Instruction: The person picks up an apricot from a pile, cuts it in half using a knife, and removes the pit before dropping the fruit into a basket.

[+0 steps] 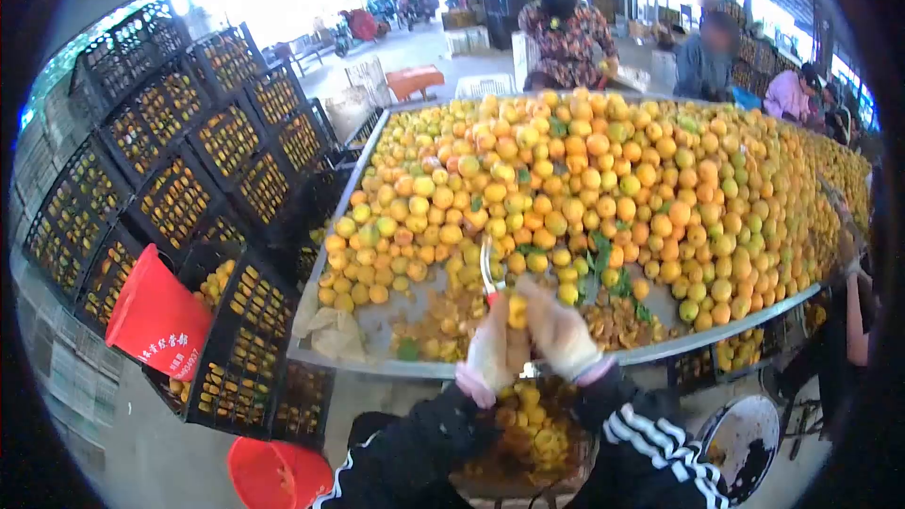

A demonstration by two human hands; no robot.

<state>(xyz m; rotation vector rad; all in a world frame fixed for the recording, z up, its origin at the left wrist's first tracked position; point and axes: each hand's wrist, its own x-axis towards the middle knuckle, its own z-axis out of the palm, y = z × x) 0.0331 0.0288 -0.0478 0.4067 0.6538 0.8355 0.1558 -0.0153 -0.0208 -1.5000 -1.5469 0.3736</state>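
Both hands meet over the near edge of a metal table point(438, 369). My left hand point(490, 349) is closed round a tool with a curved bright metal end point(487, 269) and a red part at its base. A small yellow-orange fruit point(517, 311) sits between the two hands, at the fingertips of my right hand point(561, 325). The right hand is smeared by motion, but its fingers appear closed on this fruit. Ahead lies a large heap of similar round fruit point(584, 170). Flattened fruit scraps point(622, 325) lie beside the hands.
Black crates of fruit point(174, 193) are stacked at left, with a red bucket point(160, 316) tilted on one. Another red bucket point(278, 473) stands below; a white bucket point(740, 448) is at right. Between my arms is a container of fruit point(533, 429). People point(570, 33) are across the table.
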